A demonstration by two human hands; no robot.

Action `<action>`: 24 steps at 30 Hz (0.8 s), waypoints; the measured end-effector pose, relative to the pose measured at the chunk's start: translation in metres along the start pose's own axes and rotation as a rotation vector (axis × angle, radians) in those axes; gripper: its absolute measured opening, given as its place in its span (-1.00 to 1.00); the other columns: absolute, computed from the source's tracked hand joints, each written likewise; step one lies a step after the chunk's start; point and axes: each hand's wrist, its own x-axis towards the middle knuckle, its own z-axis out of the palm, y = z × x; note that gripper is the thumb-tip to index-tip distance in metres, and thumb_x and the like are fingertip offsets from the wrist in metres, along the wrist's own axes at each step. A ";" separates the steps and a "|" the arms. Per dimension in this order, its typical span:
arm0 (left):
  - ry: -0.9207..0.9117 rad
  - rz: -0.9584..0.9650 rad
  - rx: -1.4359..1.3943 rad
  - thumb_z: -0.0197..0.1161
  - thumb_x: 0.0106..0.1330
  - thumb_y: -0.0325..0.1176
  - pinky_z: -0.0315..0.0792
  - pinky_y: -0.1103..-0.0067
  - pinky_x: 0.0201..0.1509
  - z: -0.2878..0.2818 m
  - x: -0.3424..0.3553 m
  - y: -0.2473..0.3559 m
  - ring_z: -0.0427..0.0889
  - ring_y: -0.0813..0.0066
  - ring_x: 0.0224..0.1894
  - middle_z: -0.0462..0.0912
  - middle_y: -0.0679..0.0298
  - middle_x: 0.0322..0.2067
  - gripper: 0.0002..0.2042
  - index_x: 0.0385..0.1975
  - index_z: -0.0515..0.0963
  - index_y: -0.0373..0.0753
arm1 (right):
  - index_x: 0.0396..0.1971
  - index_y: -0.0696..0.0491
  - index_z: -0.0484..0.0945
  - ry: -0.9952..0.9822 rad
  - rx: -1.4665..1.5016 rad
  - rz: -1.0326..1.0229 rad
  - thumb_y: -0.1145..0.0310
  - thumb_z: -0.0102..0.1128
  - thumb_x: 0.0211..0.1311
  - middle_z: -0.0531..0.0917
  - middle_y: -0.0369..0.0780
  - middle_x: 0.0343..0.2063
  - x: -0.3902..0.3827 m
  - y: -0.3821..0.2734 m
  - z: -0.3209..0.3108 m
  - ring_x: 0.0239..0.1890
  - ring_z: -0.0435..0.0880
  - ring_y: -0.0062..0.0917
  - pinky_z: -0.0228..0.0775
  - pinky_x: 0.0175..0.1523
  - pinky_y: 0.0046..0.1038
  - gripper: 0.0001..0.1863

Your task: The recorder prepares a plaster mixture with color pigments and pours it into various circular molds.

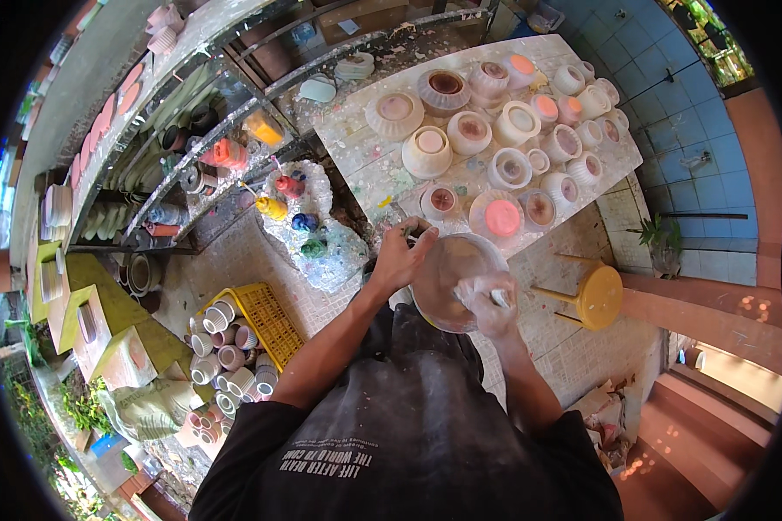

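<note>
My left hand (408, 252) grips the upper-left rim of a wide round bowl (441, 273) held in front of my body, with a greyish-brown interior. My right hand (488, 304), coated in pale powder or slurry, is curled over the lower right of the bowl around something I cannot make out. Just beyond the bowl stands a paint-spattered table (382, 213) bearing several pale ribbed moulds or pots (426, 152), some with pink or dark brown centres. The nearest has a bright pink middle (502, 218).
At left are a shelving rack (123, 234), a paint-crusted stand (334, 260) with colourful bottles (271, 208) and a yellow crate (274, 334) of stacked pots. A yellow stool (599, 297) stands right, below a tiled wall (695, 113). Steps (678, 434) lie lower right.
</note>
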 end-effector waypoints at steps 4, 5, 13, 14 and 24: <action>-0.010 0.010 -0.029 0.21 0.32 -0.22 0.39 0.57 -0.33 0.001 0.001 0.000 0.45 0.62 -0.47 0.54 0.30 -0.56 -0.73 -0.35 0.57 -0.36 | -0.80 0.06 0.02 0.087 -0.181 -0.052 0.75 -0.04 -0.06 0.15 -0.41 -0.79 0.006 -0.017 -0.007 -0.72 0.06 -0.77 -0.18 -0.62 -0.51 -0.62; -0.020 -0.032 -0.023 0.21 0.32 -0.22 0.39 0.57 -0.33 0.000 0.000 0.002 0.45 0.62 -0.48 0.55 0.30 -0.56 -0.73 -0.35 0.57 -0.36 | -0.80 0.06 0.02 0.167 -0.303 -0.114 0.74 -0.02 -0.05 0.14 -0.42 -0.79 0.015 -0.018 -0.007 -0.72 0.06 -0.77 -0.18 -0.62 -0.51 -0.62; 0.018 0.084 0.047 0.19 0.33 -0.22 0.39 0.58 -0.37 0.002 0.002 -0.002 0.48 0.63 -0.50 0.58 0.28 -0.57 -0.74 -0.35 0.57 -0.35 | -0.80 0.11 0.10 0.307 -0.232 -0.214 0.69 0.07 -0.04 0.15 -0.37 -0.80 0.047 0.012 0.034 -0.72 0.09 -0.75 -0.08 -0.60 -0.50 -0.64; 0.002 0.044 0.008 0.19 0.33 -0.23 0.40 0.57 -0.36 0.002 0.001 0.005 0.49 0.62 -0.49 0.60 0.27 -0.56 -0.74 -0.35 0.57 -0.36 | -0.80 0.12 0.11 0.280 -0.097 -0.175 0.67 0.07 -0.04 0.15 -0.35 -0.81 0.042 0.011 0.042 -0.72 0.09 -0.74 -0.08 -0.60 -0.49 -0.65; -0.017 0.017 -0.034 0.20 0.32 -0.26 0.44 0.53 -0.29 0.001 0.000 0.004 0.54 0.56 -0.44 0.61 0.23 -0.52 -0.75 -0.37 0.57 -0.38 | -0.79 0.12 0.09 0.267 -0.554 -0.202 0.66 0.10 -0.07 0.10 -0.32 -0.82 0.035 -0.001 0.010 -0.73 0.04 -0.71 -0.13 -0.61 -0.44 -0.64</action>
